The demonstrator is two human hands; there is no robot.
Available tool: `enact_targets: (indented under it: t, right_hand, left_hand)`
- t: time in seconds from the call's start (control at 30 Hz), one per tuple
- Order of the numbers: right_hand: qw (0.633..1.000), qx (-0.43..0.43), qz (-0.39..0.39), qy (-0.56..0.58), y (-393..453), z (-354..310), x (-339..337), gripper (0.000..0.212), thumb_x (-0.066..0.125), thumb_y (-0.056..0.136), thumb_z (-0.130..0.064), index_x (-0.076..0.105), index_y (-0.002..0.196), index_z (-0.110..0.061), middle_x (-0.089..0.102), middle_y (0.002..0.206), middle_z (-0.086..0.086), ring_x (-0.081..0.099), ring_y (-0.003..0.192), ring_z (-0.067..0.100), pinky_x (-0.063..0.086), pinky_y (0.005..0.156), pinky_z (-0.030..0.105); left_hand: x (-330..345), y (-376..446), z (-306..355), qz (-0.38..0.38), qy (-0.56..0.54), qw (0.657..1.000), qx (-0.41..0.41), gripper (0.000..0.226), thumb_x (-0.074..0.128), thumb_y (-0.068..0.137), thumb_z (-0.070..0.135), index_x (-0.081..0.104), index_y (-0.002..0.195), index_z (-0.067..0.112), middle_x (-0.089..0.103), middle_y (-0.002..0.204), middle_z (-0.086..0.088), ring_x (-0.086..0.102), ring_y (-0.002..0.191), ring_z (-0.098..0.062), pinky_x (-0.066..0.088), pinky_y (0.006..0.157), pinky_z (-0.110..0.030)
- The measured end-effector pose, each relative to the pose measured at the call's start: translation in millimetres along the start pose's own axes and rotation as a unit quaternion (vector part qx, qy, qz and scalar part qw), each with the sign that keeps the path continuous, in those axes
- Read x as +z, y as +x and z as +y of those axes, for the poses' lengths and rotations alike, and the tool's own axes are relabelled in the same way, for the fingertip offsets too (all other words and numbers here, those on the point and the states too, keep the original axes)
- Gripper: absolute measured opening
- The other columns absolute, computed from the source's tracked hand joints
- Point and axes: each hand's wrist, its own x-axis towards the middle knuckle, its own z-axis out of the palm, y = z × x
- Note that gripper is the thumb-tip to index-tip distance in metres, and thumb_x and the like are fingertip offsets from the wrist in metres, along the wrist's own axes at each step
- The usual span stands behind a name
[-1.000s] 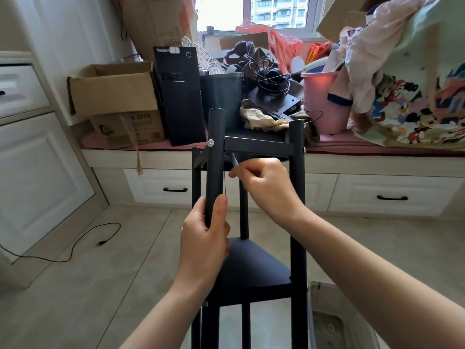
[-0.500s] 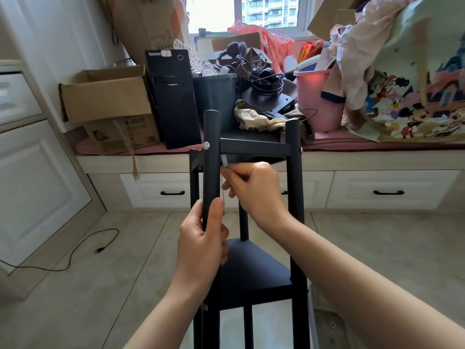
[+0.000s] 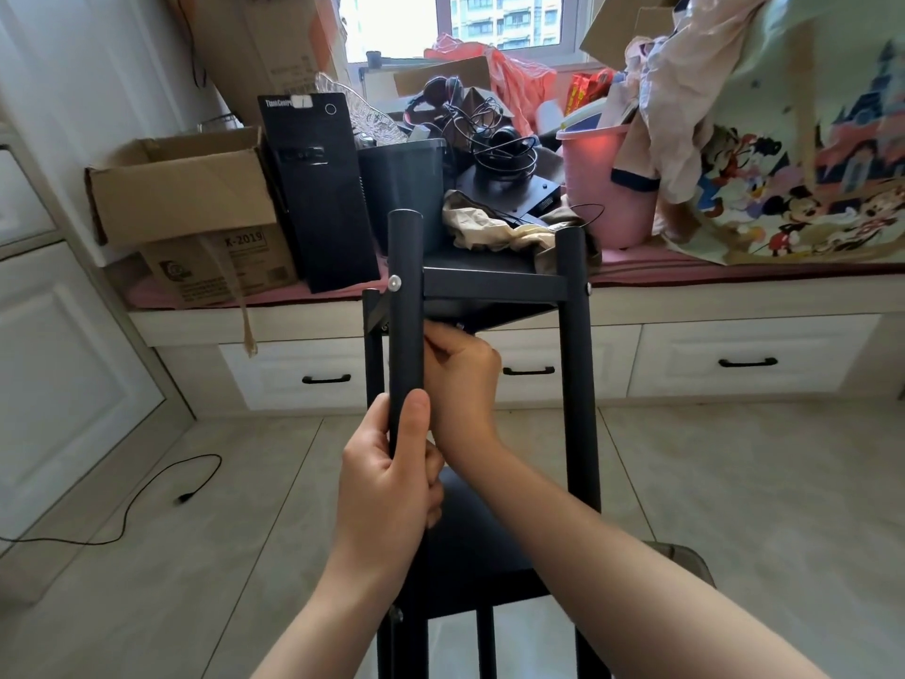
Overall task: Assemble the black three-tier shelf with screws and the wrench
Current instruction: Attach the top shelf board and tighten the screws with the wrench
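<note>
Left hand [image 3: 387, 487] wrapped round the near-left round black metal post [image 3: 405, 311] of the black three-tier metal shelf [image 3: 494, 281], fingers [image 3: 433, 475] curled tight to the tube from the right, thumb laid upright along its front. Right hand [image 3: 460, 370] tucked just under the top black shelf panel [image 3: 489, 264], beside that same post, fingers bunched together and bent inward, probably pinching a small wrench, though only a dark speck shows at the knuckles and the tool itself cannot be made out. Shelf standing upright on the pale tiled floor [image 3: 734, 482], long axis vertical, posts pointing up toward the window seat, near-left post rising a little above the top panel. Silver screw head [image 3: 394, 283] seated in that post at top-panel level; a second small screw [image 3: 587, 288] on the near-right post. Middle panel [image 3: 470, 531] visible below the wrists. Behind, on the cushioned bench [image 3: 734, 269]: a brown cardboard box [image 3: 181, 193], a black computer tower [image 3: 318, 188], a pink plastic bucket [image 3: 595, 188].
</note>
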Motion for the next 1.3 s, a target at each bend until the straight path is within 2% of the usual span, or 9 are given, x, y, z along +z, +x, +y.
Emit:
enact_targets:
  t: [0.17, 0.3, 0.47, 0.53, 0.67, 0.8, 1.0, 1.13, 1.3]
  right_hand:
    - [1.0, -0.028, -0.003, 0.009, 0, 2, -3, 0.015, 0.065, 0.092, -0.009, 0.076, 0.082, -0.012, 0.066, 0.064, -0.008, 0.06, 0.062, -0.002, 0.047, 0.061, 0.013]
    - [0.998, -0.042, -0.03, -0.031, 2, 2, -14, 0.012, 0.065, 0.093, -0.011, 0.077, 0.089, -0.01, 0.061, 0.068, -0.018, 0.058, 0.064, -0.003, 0.041, 0.064, 0.009]
    - [0.989, -0.075, -0.06, -0.11, 2, -7, -34, 0.017, 0.064, 0.093, -0.012, 0.075, 0.08, -0.009, 0.061, 0.065, -0.007, 0.057, 0.065, 0.012, 0.045, 0.063, 0.023]
    - [0.985, -0.073, -0.083, -0.132, 3, -13, -42, 0.018, 0.064, 0.094, -0.014, 0.075, 0.081, -0.009, 0.059, 0.064, -0.011, 0.057, 0.065, 0.011, 0.045, 0.064, 0.023]
    - [0.974, -0.09, -0.117, -0.171, 9, -26, -57, 0.019, 0.064, 0.095, -0.016, 0.076, 0.084, -0.005, 0.065, 0.064, 0.001, 0.058, 0.062, 0.015, 0.048, 0.064, 0.031]
    - [0.958, -0.139, -0.122, -0.218, 15, -37, -65, 0.02, 0.066, 0.093, -0.014, 0.077, 0.079, -0.005, 0.066, 0.062, 0.0, 0.057, 0.058, 0.013, 0.048, 0.064, 0.035]
    - [0.954, -0.131, -0.13, -0.237, 19, -41, -68, 0.017, 0.067, 0.093, -0.018, 0.079, 0.087, -0.007, 0.073, 0.07, 0.004, 0.067, 0.065, 0.019, 0.054, 0.069, 0.04]
    - [0.967, -0.105, -0.115, -0.203, 17, -36, -61, 0.014, 0.068, 0.092, -0.019, 0.079, 0.089, -0.012, 0.071, 0.068, -0.004, 0.067, 0.066, 0.006, 0.057, 0.068, 0.03]
    - [0.973, -0.121, -0.089, -0.177, 8, -24, -50, 0.016, 0.066, 0.094, -0.018, 0.077, 0.085, -0.011, 0.068, 0.066, -0.006, 0.063, 0.065, 0.006, 0.05, 0.062, 0.013]
  left_hand:
    - [1, 1, 2, 0.003, -0.007, 1.0, -0.005, 0.053, 0.056, 0.079, 0.062, 0.046, 0.081, 0.01, 0.037, 0.056, -0.004, 0.03, 0.041, -0.013, 0.026, 0.037, -0.025]
    - [0, 1, 2, 0.008, -0.006, 1.0, -0.008, 0.052, 0.057, 0.078, 0.062, 0.049, 0.085, 0.011, 0.039, 0.056, -0.003, 0.032, 0.042, -0.013, 0.028, 0.037, -0.025]
    - [4, -1, 5, 0.013, -0.008, 1.0, -0.006, 0.056, 0.056, 0.078, 0.062, 0.047, 0.086, 0.007, 0.037, 0.061, -0.01, 0.029, 0.044, -0.016, 0.027, 0.039, -0.026]
    - [5, -3, 5, 0.015, -0.002, 1.0, 0.001, 0.06, 0.056, 0.08, 0.061, 0.045, 0.087, 0.003, 0.039, 0.061, -0.011, 0.03, 0.044, -0.016, 0.027, 0.038, -0.026]
    - [4, -6, 6, 0.018, 0.004, 1.0, 0.004, 0.06, 0.055, 0.082, 0.059, 0.045, 0.088, 0.0, 0.038, 0.059, -0.01, 0.031, 0.042, -0.015, 0.028, 0.037, -0.024]
    - [2, -4, 8, 0.019, 0.007, 1.0, 0.004, 0.065, 0.055, 0.081, 0.06, 0.044, 0.091, -0.004, 0.039, 0.059, -0.009, 0.031, 0.043, -0.015, 0.028, 0.037, -0.026]
    - [2, -4, 7, 0.013, 0.001, 1.0, 0.002, 0.064, 0.056, 0.081, 0.06, 0.044, 0.09, -0.002, 0.04, 0.058, -0.006, 0.033, 0.043, -0.014, 0.028, 0.037, -0.026]
    - [2, -4, 6, 0.017, -0.001, 1.0, 0.001, 0.06, 0.056, 0.079, 0.062, 0.046, 0.087, 0.003, 0.039, 0.058, -0.006, 0.032, 0.042, -0.014, 0.028, 0.037, -0.025]
    - [0, -4, 6, 0.017, -0.009, 1.0, -0.002, 0.061, 0.057, 0.078, 0.062, 0.045, 0.088, 0.003, 0.038, 0.06, -0.01, 0.029, 0.043, -0.015, 0.026, 0.038, -0.026]
